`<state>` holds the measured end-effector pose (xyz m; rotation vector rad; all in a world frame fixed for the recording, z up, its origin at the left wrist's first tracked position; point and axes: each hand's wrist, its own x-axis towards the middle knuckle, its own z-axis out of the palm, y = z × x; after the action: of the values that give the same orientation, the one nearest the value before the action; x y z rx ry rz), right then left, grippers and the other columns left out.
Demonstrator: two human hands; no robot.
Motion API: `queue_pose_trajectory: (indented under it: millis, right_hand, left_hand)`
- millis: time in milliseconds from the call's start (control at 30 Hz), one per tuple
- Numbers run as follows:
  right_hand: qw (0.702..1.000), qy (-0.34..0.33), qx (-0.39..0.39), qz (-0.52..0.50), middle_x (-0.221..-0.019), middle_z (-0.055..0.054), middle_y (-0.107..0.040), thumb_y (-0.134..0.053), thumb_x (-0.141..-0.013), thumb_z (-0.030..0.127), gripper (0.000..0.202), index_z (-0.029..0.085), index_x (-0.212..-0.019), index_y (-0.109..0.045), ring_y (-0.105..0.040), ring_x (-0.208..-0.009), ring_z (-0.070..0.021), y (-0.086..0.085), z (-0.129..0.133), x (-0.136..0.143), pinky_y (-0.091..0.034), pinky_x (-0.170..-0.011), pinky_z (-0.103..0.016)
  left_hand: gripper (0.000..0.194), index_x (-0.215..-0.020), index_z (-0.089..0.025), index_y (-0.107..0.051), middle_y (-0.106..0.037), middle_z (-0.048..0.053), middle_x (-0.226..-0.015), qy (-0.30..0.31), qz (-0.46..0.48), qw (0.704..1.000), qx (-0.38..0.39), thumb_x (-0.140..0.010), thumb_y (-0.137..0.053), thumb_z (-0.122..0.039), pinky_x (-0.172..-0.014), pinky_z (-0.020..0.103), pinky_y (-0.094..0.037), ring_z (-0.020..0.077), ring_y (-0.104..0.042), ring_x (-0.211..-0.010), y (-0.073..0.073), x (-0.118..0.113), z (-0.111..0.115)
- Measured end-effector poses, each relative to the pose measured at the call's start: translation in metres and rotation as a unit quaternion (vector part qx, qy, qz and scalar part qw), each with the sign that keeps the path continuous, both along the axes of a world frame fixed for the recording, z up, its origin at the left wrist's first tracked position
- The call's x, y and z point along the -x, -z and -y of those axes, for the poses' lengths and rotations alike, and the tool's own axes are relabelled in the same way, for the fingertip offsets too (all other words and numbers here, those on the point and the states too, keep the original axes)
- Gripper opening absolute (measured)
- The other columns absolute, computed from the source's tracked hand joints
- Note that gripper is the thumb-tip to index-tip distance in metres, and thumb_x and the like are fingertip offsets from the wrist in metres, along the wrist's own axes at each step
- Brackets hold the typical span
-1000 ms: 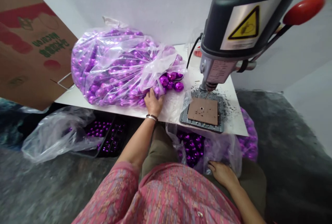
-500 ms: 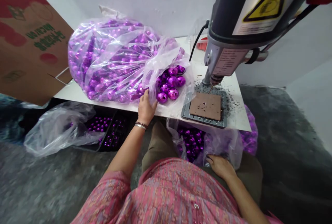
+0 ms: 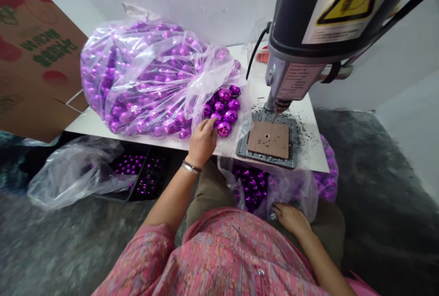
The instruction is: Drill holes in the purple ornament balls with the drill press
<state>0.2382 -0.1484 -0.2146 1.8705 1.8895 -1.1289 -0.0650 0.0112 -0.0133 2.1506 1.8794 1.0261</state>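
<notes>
In the head view, the purple balls [image 3: 224,129] lie at the mouth of a clear plastic bag [image 3: 147,76] on the white counter [image 3: 91,124], to the left of the drill press [image 3: 298,53]. They look hollow, so I judge each one light, with a stiff but thin shell which could dent under hard pressure. The shiny faceted surface is probably a little slippery, and a round ball may roll, so it seems best to take it around its widest part, with the thumb opposite to the fingers. The bag film should be soft and yielding. The left hand [image 3: 203,142] is at the nearest balls, its fingers bent and close together; I cannot tell if this grip pinches a ball or only film, because the fingertips are hidden by the hand. The right hand [image 3: 291,218] is low by the lap, beside the lower plastic bag [image 3: 303,195]; its fingers are curled, and what its grip holds, if anything, I cannot tell. The top of the drill press is cut off by the frame.
</notes>
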Motion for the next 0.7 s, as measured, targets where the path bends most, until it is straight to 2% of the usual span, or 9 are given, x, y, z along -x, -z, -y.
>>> queue_pose_trajectory:
  millis: [167,267,333,400,433,467,567,633,700]
  right_hand:
    - [1.0,0.007,-0.013,-0.005,-0.125,-0.01,-0.056,-0.049,-0.094,0.05,0.05,0.013,-0.127,-0.055,-0.054,-0.119,-0.0106,0.001,0.001,0.0,-0.051,-0.109,-0.034]
    - [1.0,0.011,-0.019,-0.01,-0.125,-0.01,-0.056,-0.048,-0.094,0.05,0.048,0.015,-0.125,-0.056,-0.054,-0.119,-0.0101,0.003,0.003,-0.001,-0.051,-0.108,-0.032]
    - [1.0,0.01,-0.019,-0.012,-0.125,-0.01,-0.056,-0.048,-0.094,0.05,0.049,0.014,-0.126,-0.056,-0.054,-0.119,-0.0102,0.004,0.005,-0.003,-0.051,-0.109,-0.032]
    - [1.0,0.007,-0.019,-0.011,-0.125,-0.01,-0.056,-0.048,-0.094,0.05,0.051,0.012,-0.127,-0.055,-0.054,-0.119,-0.0106,0.004,0.006,-0.004,-0.051,-0.109,-0.035]
    - [1.0,0.005,-0.019,-0.01,-0.124,-0.01,-0.056,-0.049,-0.094,0.05,0.05,0.012,-0.126,-0.055,-0.054,-0.119,-0.0106,0.005,0.006,-0.004,-0.051,-0.109,-0.034]
    - [1.0,0.002,-0.02,-0.009,-0.124,-0.01,-0.056,-0.048,-0.094,0.05,0.05,0.012,-0.126,-0.055,-0.054,-0.119,-0.0105,0.005,0.006,-0.005,-0.051,-0.109,-0.034]
    - [1.0,-0.009,-0.02,-0.005,-0.123,-0.01,-0.056,-0.049,-0.094,0.05,0.049,0.013,-0.125,-0.056,-0.054,-0.118,-0.0101,0.006,0.005,-0.005,-0.051,-0.108,-0.032]
    - [1.0,-0.016,-0.02,-0.001,-0.125,-0.009,-0.056,-0.048,-0.094,0.05,0.045,0.018,-0.123,-0.057,-0.054,-0.119,-0.0095,0.006,0.004,-0.005,-0.051,-0.108,-0.029]
    - [1.0,-0.022,-0.018,0.005,-0.125,-0.009,-0.056,-0.048,-0.094,0.05,0.045,0.018,-0.124,-0.057,-0.054,-0.12,-0.0097,0.006,0.004,-0.004,-0.051,-0.108,-0.029]
  left_hand:
    - [0.053,-0.135,-0.012,-0.054,-0.06,0.023,-0.133,-0.015,-0.038,0.988,0.146,-0.086,-0.067,-0.029,-0.103,0.046,-0.047,0.0362,-0.06,-0.122,0.002,-0.032,-0.024]
    - [0.054,-0.133,-0.012,-0.053,-0.061,0.023,-0.13,-0.005,-0.029,0.984,0.175,-0.083,-0.068,-0.024,-0.1,0.047,-0.048,0.0364,-0.062,-0.119,0.008,-0.037,-0.023]
    - [0.056,-0.13,-0.014,-0.054,-0.064,0.019,-0.123,0.002,0.047,0.985,0.168,-0.077,-0.072,-0.022,-0.098,0.044,-0.049,0.0329,-0.064,-0.113,0.011,-0.035,-0.017]
    - [0.06,-0.127,-0.017,-0.054,-0.066,0.013,-0.116,0.022,0.197,0.967,0.157,-0.072,-0.077,-0.024,-0.091,0.037,-0.051,0.0251,-0.066,-0.1,0.01,-0.029,-0.009]
    - [0.062,-0.128,-0.018,-0.054,-0.067,0.009,-0.11,0.039,0.292,0.942,0.161,-0.072,-0.078,-0.028,-0.085,0.034,-0.052,0.0205,-0.067,-0.091,0.008,-0.026,-0.004]
    - [0.062,-0.129,-0.02,-0.053,-0.068,0.007,-0.105,0.057,0.39,0.902,0.176,-0.073,-0.077,-0.034,-0.077,0.03,-0.052,0.0164,-0.066,-0.082,0.005,-0.023,0.001]
    - [0.051,-0.122,-0.02,-0.057,-0.069,0.004,-0.092,0.099,0.615,0.736,0.264,-0.084,-0.067,-0.052,-0.058,0.022,-0.048,0.0097,-0.061,-0.064,-0.005,-0.017,0.017]
    - [0.045,-0.11,-0.016,-0.062,-0.071,0.007,-0.09,0.094,0.689,0.651,0.305,-0.09,-0.059,-0.056,-0.054,0.02,-0.049,0.0092,-0.063,-0.062,-0.012,-0.016,0.027]
    - [0.041,-0.103,-0.014,-0.064,-0.073,0.008,-0.088,0.079,0.725,0.604,0.322,-0.094,-0.055,-0.053,-0.055,0.02,-0.052,0.01,-0.065,-0.063,-0.015,-0.017,0.035]
